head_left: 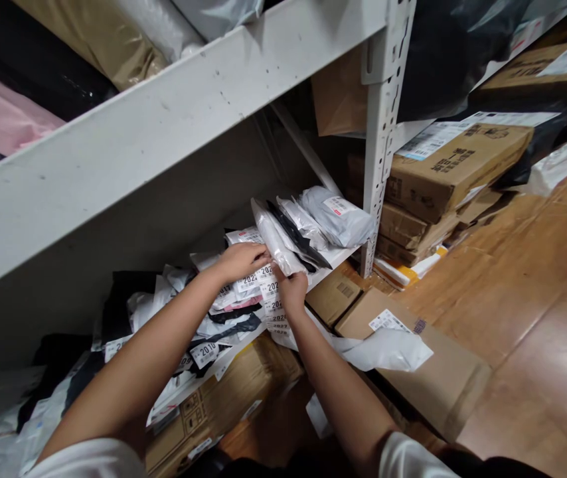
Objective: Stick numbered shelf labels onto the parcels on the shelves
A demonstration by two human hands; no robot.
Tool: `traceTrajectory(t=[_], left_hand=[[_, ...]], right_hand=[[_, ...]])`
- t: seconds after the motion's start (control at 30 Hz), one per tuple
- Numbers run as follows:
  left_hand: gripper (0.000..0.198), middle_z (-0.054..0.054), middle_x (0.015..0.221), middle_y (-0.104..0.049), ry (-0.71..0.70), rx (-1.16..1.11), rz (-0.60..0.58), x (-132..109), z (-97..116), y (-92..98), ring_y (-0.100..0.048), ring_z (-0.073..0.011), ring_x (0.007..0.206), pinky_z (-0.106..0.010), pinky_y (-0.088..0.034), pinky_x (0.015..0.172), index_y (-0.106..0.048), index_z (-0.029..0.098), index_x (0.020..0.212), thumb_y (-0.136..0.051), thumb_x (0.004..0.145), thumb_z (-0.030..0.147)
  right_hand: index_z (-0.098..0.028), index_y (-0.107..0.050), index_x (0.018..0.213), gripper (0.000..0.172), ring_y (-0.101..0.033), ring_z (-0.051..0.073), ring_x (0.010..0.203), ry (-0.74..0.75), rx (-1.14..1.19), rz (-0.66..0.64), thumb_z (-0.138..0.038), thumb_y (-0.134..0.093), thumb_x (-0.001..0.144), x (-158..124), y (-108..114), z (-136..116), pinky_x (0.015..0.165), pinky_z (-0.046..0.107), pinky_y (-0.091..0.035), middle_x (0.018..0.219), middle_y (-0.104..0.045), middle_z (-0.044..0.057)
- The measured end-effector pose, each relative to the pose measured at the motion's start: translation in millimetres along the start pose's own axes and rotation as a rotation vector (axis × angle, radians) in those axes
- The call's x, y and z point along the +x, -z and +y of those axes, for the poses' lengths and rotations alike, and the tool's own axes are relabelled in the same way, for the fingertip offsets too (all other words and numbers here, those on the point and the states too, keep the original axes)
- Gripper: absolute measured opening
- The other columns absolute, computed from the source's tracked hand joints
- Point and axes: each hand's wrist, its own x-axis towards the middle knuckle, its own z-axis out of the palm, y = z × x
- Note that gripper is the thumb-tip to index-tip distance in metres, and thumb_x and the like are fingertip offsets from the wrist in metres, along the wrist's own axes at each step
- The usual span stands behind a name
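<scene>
On the lower shelf, a white plastic mailing bag (274,238) leans beside a black bag (297,232). My left hand (242,261) reaches to its near left side, fingers bent together at its edge; what they pinch is too small to make out. My right hand (293,290) is closed by the bag's lower end, thumb and fingers pinching the top of a strip of printed number labels (276,317). The strip hangs down over the shelf edge. Left of the hands, packed mailing bags carry similar number labels, one being a white label (204,354).
A white shelf beam (174,126) crosses above my arms, and a perforated upright post (379,146) stands right. Grey-white bags (338,216) lie against it. Cardboard boxes (413,352) sit on the wooden floor, with stacked cartons (443,166) beyond.
</scene>
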Motion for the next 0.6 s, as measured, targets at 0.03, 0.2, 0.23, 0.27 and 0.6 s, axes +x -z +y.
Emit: traceTrajectory(t=[0.03,0.2,0.23,0.27,0.6], left_hand=[[0.027,-0.004,0.087,-0.067,0.013,0.032,0.01,0.6,1.2,-1.6,-0.062,-0.0218,0.081,-0.03,-0.04,0.066,-0.06,0.021,0.087,-0.044,0.093,0.041],[0.029,-0.011,0.096,-0.068,0.058,0.117,0.035,1.5,7.3,-7.8,-0.063,-0.026,0.091,-0.034,-0.044,0.077,-0.06,0.017,0.095,-0.043,0.094,0.041],[0.031,-0.011,0.098,-0.068,0.049,0.116,0.037,1.1,7.9,-8.1,-0.063,-0.0266,0.093,-0.035,-0.045,0.079,-0.06,0.016,0.097,-0.044,0.093,0.042],[0.032,-0.012,0.1,-0.068,0.035,0.114,0.036,0.7,8.2,-8.2,-0.063,-0.027,0.094,-0.035,-0.045,0.08,-0.059,0.016,0.099,-0.044,0.093,0.043],[0.027,-0.013,0.098,-0.069,0.136,0.208,0.006,8.2,16.7,-13.1,-0.063,-0.0276,0.096,-0.035,-0.047,0.085,-0.062,0.012,0.102,-0.049,0.093,0.034]], right_hand=[[-0.01,-0.072,0.072,0.043,-0.059,0.02,0.065,0.002,0.018,-0.033,-0.052,-0.067,0.073,-0.4,1.2,2.1,0.06,0.028,-0.042,0.071,-0.071,0.01],[-0.009,-0.073,0.075,0.042,-0.06,0.021,0.063,-0.021,0.003,-0.095,-0.048,-0.06,0.079,0.6,3.7,10.9,0.059,0.029,-0.043,0.069,-0.07,0.01],[-0.009,-0.074,0.078,0.041,-0.062,0.022,0.066,-0.016,-0.01,-0.089,-0.047,-0.059,0.079,1.7,2.9,10.9,0.061,0.03,-0.045,0.073,-0.071,0.011],[-0.009,-0.074,0.081,0.041,-0.064,0.024,0.069,-0.008,-0.026,-0.081,-0.047,-0.06,0.079,2.7,1.8,10.5,0.063,0.031,-0.046,0.076,-0.072,0.012],[-0.011,-0.074,0.082,0.043,-0.067,0.026,0.077,-0.103,0.056,-0.147,-0.052,-0.062,0.075,6.3,0.4,21.3,0.069,0.032,-0.05,0.084,-0.075,0.012]])
